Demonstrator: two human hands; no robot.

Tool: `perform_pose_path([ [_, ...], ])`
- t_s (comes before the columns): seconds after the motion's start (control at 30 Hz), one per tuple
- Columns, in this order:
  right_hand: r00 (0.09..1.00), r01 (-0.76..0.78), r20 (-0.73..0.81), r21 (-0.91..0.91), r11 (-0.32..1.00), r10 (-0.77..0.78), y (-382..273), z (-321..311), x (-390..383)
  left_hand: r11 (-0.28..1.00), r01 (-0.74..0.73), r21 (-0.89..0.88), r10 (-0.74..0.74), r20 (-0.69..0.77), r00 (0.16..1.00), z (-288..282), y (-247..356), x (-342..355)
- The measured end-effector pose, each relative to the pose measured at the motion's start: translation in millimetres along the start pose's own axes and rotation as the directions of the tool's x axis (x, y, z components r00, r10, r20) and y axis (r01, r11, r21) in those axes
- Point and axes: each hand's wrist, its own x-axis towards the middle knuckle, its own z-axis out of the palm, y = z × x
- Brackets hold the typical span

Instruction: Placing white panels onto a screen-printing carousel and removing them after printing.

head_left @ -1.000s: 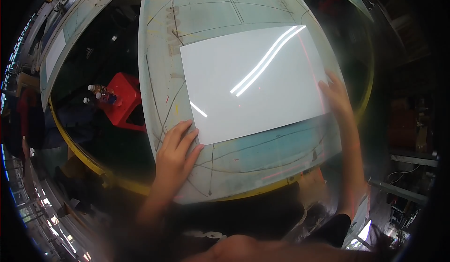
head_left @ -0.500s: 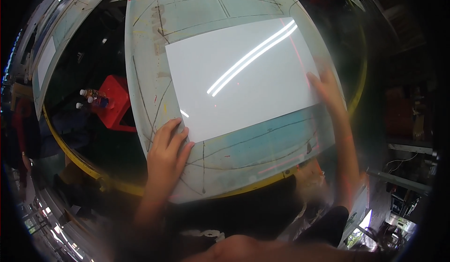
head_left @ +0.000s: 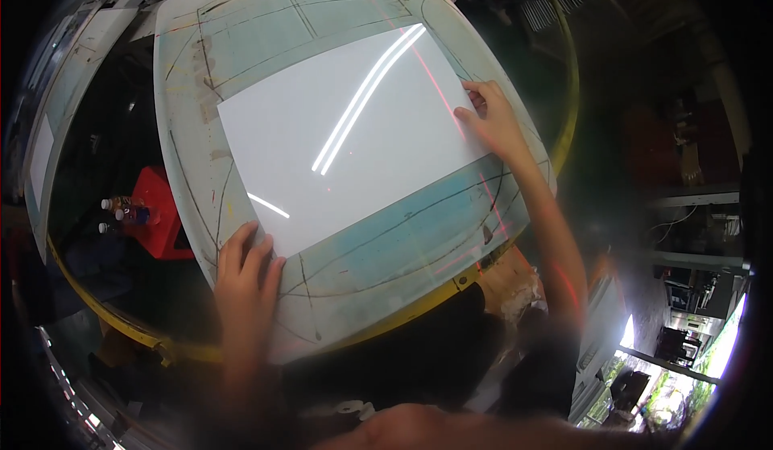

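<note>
A glossy white rectangular sheet point(head_left: 282, 144) lies on a pale green, rounded board point(head_left: 241, 15) marked with dark drawn lines. At the sheet's near left corner rests my left hand point(head_left: 245, 269), its bent fingers apart and the fingertips touching the edge. My right hand point(head_left: 493, 124) is at the right edge, thumb over the sheet's border and the other fingers curled beside it. Part of those curled fingers is hidden. A red laser line point(head_left: 435, 84) crosses the sheet near its right side, and a bright double lamp reflection shows on its surface.
A yellow curved rail point(head_left: 573, 88) runs around below the board. To the left, a red stool point(head_left: 161, 233) carries several bottles point(head_left: 129, 208). Another pale board point(head_left: 72, 63) with a white sheet point(head_left: 43, 156) stands at the far left.
The view has shifted, so the board and sheet appear farther left. My right hand has moved up along the sheet's right edge, its fingers now curled in. My left hand stays at the corner.
</note>
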Motion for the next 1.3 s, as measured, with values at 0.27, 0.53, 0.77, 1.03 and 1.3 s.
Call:
perform_pose_path([
  [0.27,1.000,0.020,0.007,0.002,1.000,-0.020,0.0,-0.9,-1.7,1.000,-0.005,0.022,0.005,-0.005,1.000,0.9,0.2,0.9],
  [0.53,1.000,-0.008,0.009,-0.012,1.000,0.008,-4.4,0.3,-3.3,1.000,-0.001,0.020,0.001,0.002,1.000,0.5,-1.2,-0.5],
  [0.77,1.000,-0.009,-0.003,-0.058,0.998,0.009,-0.3,1.0,-5.0,1.000,-0.004,0.012,0.004,0.006,1.000,2.4,2.3,1.8],
  [1.03,0.998,0.065,0.020,-0.068,0.996,-0.064,-11.1,2.8,-0.1,0.998,-0.055,-0.021,0.055,-0.026,0.998,-7.7,0.0,1.6],
  [1.3,0.949,0.265,-0.095,-0.280,0.923,-0.301,-4.9,-3.8,-58.0,0.963,-0.234,0.136,0.247,-0.093,0.965,19.2,-9.3,-28.9],
])
